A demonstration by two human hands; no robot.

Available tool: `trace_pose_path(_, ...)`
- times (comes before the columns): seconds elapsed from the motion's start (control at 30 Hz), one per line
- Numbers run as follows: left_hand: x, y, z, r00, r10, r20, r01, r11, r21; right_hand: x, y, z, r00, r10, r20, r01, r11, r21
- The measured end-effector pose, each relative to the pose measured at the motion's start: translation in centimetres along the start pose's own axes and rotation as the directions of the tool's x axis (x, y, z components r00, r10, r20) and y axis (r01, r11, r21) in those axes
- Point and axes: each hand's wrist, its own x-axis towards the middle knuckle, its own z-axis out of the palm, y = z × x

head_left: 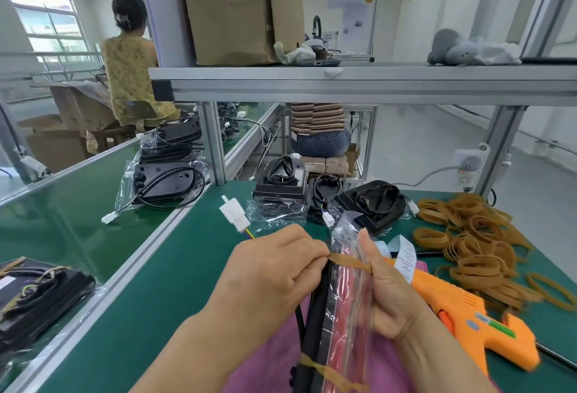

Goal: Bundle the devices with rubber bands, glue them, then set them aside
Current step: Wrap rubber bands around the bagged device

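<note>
Low at centre of view, bagged device stands on edge, long axis 6 to 12 o'clock, right hand gripping it from 3 with thumb up, left hand at 9 pinching a rubber band stretched across its far end to that thumb.

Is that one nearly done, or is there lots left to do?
One band already wraps the device's near end. The left hand and right hand are stretching a second band over its far end. The glue gun lies unheld beside them, so gluing is left. Other devices wait at the back.
</note>
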Motion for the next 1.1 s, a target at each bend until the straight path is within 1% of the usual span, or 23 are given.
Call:
trace_pose_path(0.1, -0.3, 0.2, 0.8, 0.993, -0.013, -0.119, 0.023, 0.996, 0.085, 0.2, 0.0, 0.2, 1.0, 0.006, -0.024, -0.006, 1.0, -0.011)
trace_pose_path(0.17, -0.4, 0.2, 1.3, 0.987, -0.035, -0.155, 0.054, 0.992, 0.116, 0.4, 0.1, 0.1, 0.999, -0.001, -0.037, 0.001, 1.0, -0.01)
trace_pose_path(0.27, -1.1, -0.4, 1.4, 0.993, -0.065, -0.103, 0.073, 0.994, 0.076, 0.4, 0.1, -0.2, 0.999, -0.011, -0.044, 0.01, 0.999, -0.031)
trace_pose_path(0.3, -1.3, -0.7, 1.4, 0.991, -0.108, -0.073, 0.111, 0.993, 0.037, 0.4, -0.1, -0.3, 0.998, -0.012, -0.056, 0.008, 0.998, -0.067)
trace_pose_path(0.33, -1.5, -1.0, 1.3, 0.981, -0.193, -0.034, 0.192, 0.981, -0.035, 0.3, -0.3, -0.3, 0.997, -0.019, -0.07, 0.011, 0.992, -0.122)
trace_pose_path(0.37, -1.7, -1.3, 1.1, 0.954, -0.298, 0.025, 0.299, 0.947, -0.122, 0.2, -0.6, -0.1, 0.996, -0.035, -0.085, 0.018, 0.982, -0.186)
trace_pose_path(0.4, -2.0, -1.7, 1.0, 0.914, -0.392, 0.105, 0.406, 0.893, -0.194, 0.1, -0.9, 0.1, 0.992, -0.057, -0.113, 0.026, 0.967, -0.255)
trace_pose_path(0.43, -2.2, -2.0, 1.0, 0.868, -0.456, 0.197, 0.493, 0.839, -0.229, 0.1, -1.3, 0.4, 0.983, -0.091, -0.159, 0.035, 0.945, -0.325)
trace_pose_path(0.5, -2.7, -2.7, 1.4, 0.798, -0.498, 0.339, 0.584, 0.776, -0.237, 0.1, -1.7, 1.2, 0.956, -0.169, -0.238, 0.055, 0.905, -0.422)
trace_pose_path(0.53, -3.0, -3.0, 1.9, 0.776, -0.515, 0.364, 0.612, 0.755, -0.238, 0.2, -1.8, 1.5, 0.948, -0.191, -0.253, 0.068, 0.901, -0.428)
trace_pose_path(0.57, -3.2, -3.4, 2.5, 0.759, -0.546, 0.354, 0.639, 0.729, -0.245, 0.2, -1.8, 1.9, 0.946, -0.196, -0.257, 0.078, 0.909, -0.409)
trace_pose_path(0.63, -3.6, -4.1, 3.7, 0.737, -0.615, 0.281, 0.676, 0.684, -0.275, 0.2, -1.9, 2.7, 0.95, -0.175, -0.26, 0.076, 0.934, -0.35)
trace_pose_path(0.67, -3.9, -4.4, 4.1, 0.714, -0.651, 0.259, 0.699, 0.64, -0.319, 0.1, -2.0, 3.1, 0.955, -0.159, -0.251, 0.073, 0.944, -0.321)
trace_pose_path(0.7, -4.1, -4.8, 4.4, 0.673, -0.694, 0.258, 0.727, 0.555, -0.403, 0.0, -2.0, 3.4, 0.96, -0.149, -0.236, 0.075, 0.953, -0.294)
trace_pose_path(0.77, -4.5, -5.5, 4.7, 0.571, -0.748, 0.339, 0.748, 0.304, -0.59, -0.2, -1.9, 3.8, 0.973, -0.134, -0.188, 0.087, 0.967, -0.238)
trace_pose_path(0.8, -4.7, -5.6, 4.7, 0.536, -0.748, 0.391, 0.735, 0.185, -0.652, -0.4, -1.8, 4.1, 0.98, -0.128, -0.154, 0.093, 0.972, -0.215)
trace_pose_path(0.83, -4.7, -5.8, 4.6, 0.508, -0.749, 0.425, 0.719, 0.098, -0.688, -0.5, -1.6, 4.4, 0.985, -0.123, -0.118, 0.097, 0.975, -0.202)
trace_pose_path(0.87, -4.8, -5.9, 4.6, 0.489, -0.752, 0.442, 0.702, 0.038, -0.711, -0.6, -1.4, 4.6, 0.988, -0.124, -0.087, 0.104, 0.973, -0.204)
trace_pose_path(0.93, -4.9, -6.1, 4.8, 0.46, -0.758, 0.463, 0.688, -0.026, -0.726, -0.6, -1.0, 5.1, 0.987, -0.149, -0.055, 0.132, 0.963, -0.237)
trace_pose_path(1.0, -5.0, -6.3, 4.9, 0.448, -0.759, 0.472, 0.685, -0.047, -0.727, -0.7, -0.8, 5.5, 0.984, -0.175, -0.021, 0.163, 0.949, -0.268)
trace_pose_path(1.1, -5.2, -6.4, 4.9, 0.453, -0.756, 0.472, 0.673, -0.058, -0.738, -1.1, -0.5, 5.7, 0.981, -0.192, -0.004, 0.181, 0.93, -0.321)
